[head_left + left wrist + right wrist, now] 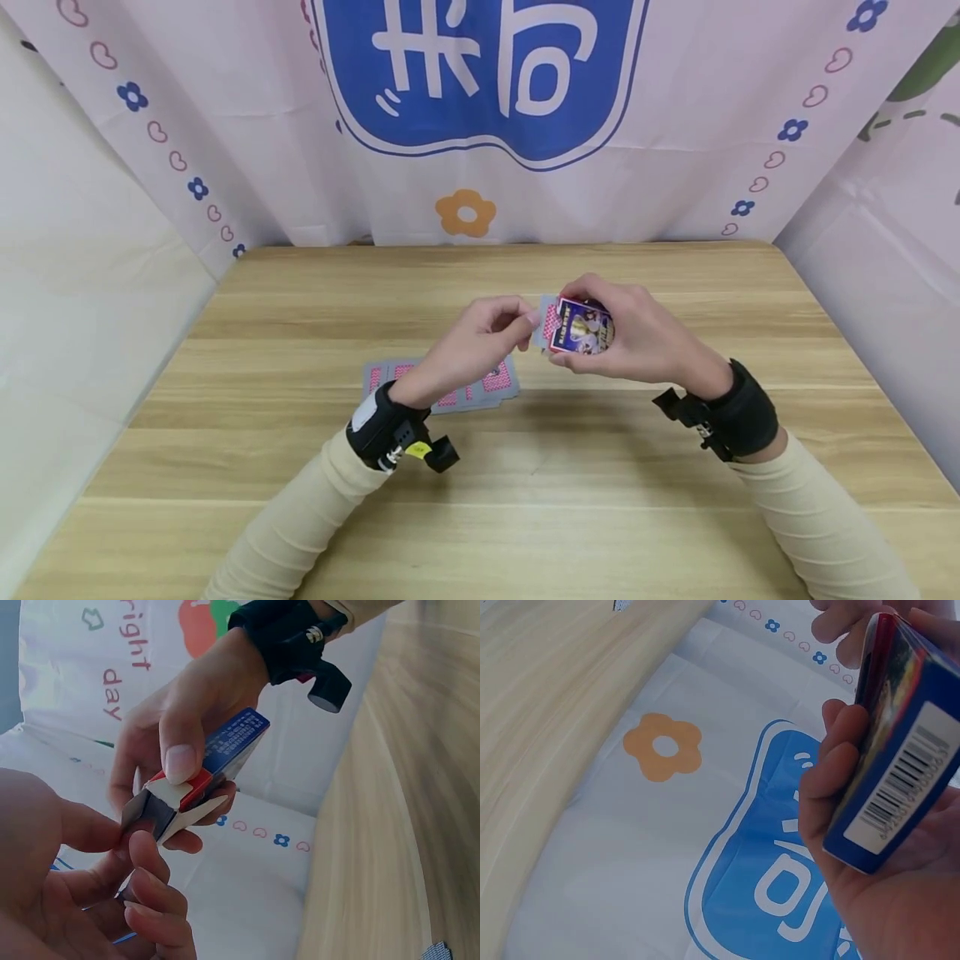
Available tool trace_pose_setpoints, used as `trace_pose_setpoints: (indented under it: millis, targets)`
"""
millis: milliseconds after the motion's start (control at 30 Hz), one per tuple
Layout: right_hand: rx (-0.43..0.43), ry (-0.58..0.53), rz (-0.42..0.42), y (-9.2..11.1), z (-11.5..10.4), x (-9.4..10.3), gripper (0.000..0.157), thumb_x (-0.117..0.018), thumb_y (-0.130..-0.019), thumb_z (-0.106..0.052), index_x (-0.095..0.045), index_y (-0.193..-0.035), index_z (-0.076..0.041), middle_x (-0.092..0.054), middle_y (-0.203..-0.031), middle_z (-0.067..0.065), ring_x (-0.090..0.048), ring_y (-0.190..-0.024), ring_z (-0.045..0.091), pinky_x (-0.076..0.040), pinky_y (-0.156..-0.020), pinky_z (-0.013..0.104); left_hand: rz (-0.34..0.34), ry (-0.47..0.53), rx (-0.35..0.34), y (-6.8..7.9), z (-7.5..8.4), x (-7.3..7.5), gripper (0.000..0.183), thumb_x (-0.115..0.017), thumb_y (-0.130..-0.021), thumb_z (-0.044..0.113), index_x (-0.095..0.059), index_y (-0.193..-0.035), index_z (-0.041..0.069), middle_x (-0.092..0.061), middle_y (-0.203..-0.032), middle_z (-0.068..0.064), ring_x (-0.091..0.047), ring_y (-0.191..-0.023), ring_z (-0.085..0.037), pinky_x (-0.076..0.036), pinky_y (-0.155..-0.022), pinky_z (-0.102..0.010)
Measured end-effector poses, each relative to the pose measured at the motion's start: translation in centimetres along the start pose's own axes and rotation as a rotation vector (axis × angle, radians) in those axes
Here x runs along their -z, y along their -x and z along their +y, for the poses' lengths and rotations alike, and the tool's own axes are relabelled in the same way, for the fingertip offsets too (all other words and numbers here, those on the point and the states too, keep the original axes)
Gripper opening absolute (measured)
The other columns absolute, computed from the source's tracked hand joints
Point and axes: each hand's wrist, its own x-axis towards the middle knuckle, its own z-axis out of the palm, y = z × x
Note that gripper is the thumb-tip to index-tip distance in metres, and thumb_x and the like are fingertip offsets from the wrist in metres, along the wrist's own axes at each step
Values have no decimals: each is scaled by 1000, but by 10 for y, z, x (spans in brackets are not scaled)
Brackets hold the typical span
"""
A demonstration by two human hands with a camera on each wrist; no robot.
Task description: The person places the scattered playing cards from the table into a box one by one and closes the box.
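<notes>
My right hand [641,329] grips a small playing-card box [585,327] above the table, its open end turned to the left. A playing card [550,322] with a red patterned back sticks out of that end. With thumb and fingertips, my left hand [476,340] pinches the card's outer edge. The left wrist view shows the box's white flap [169,793] folded out under the right thumb. Toward the right wrist camera faces the box's blue end with a barcode [904,787]. Below the left forearm lies a spread of playing cards [497,380], backs up and partly hidden.
The wooden table [600,500] extends on all sides beneath both arms. A printed white curtain [262,167] hangs along its back edge, with white cloth at either side. Black camera straps [750,412] sit on both wrists.
</notes>
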Motion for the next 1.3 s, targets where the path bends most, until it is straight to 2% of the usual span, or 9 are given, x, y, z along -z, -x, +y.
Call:
trace_pose_setpoints:
  millis: [300, 433, 567, 767, 967, 1100, 1167, 1300]
  targets:
    - [11, 10, -13, 1, 0, -1, 58, -81, -68, -37, -53, -112, -14, -60, -94, -5, -57, -72, 4, -53, -54, 24, -44, -31, 128, -1, -3, -2, 30, -52, -94, 47, -58, -101, 19, -59, -87, -6, -48, -71, -20, -36, -60, -34]
    - [18, 7, -19, 0, -1, -2, 58, -81, -68, -36, -53, -113, -12, -61, -94, -3, -57, -72, 5, -54, -55, 25, -57, -11, 136, -1, -5, -3, 29, -52, -94, 46, -56, -104, 19, -60, -90, -8, -51, -76, -19, -39, -64, -36]
    - [29, 5, -18, -1, -3, -1, 58, -83, -66, -31, -54, -112, -9, -62, -93, 1, -57, -72, 8, -54, -55, 28, -62, -5, 144, -1, -5, -3, 29, -52, -94, 46, -54, -107, 20, -60, -88, -9, -50, -75, -20, -38, -62, -35]
    - [50, -7, -5, -5, -25, 5, 57, -85, -63, -13, -54, -108, 1, -64, -89, 11, -59, -69, 16, -55, -52, 33, -82, -4, 146, -2, -6, -3, 28, -51, -95, 45, -52, -108, 20, -60, -84, -6, -49, -74, -20, -34, -57, -34]
    - [48, -7, -9, -4, -21, 4, 57, -85, -64, -18, -54, -109, -1, -64, -91, 9, -58, -71, 15, -55, -54, 32, -79, -24, 158, -3, -6, -2, 30, -52, -94, 47, -52, -110, 22, -61, -87, -5, -50, -75, -21, -35, -56, -34]
    - [55, -17, 5, -4, -26, 7, 57, -85, -63, -13, -54, -108, 2, -64, -89, 12, -59, -69, 16, -55, -53, 33, -53, -30, 122, -5, -7, 1, 31, -51, -95, 46, -52, -111, 19, -60, -89, -7, -51, -77, -21, -39, -59, -34]
    - [43, -12, 5, -3, -18, 7, 58, -85, -64, -18, -54, -110, -1, -63, -91, 9, -59, -70, 14, -55, -54, 32, -12, -59, 86, -7, -10, 4, 29, -50, -97, 42, -53, -110, 16, -59, -88, -7, -52, -77, -21, -41, -59, -33]
    - [5, 5, -6, 0, -3, 6, 62, -84, -66, -29, -53, -115, -7, -63, -94, 3, -58, -74, 9, -55, -57, 30, 65, -243, 15, -11, -20, 11, 20, -55, -96, 32, -57, -104, 13, -58, -79, -5, -52, -68, -18, -43, -55, -31]
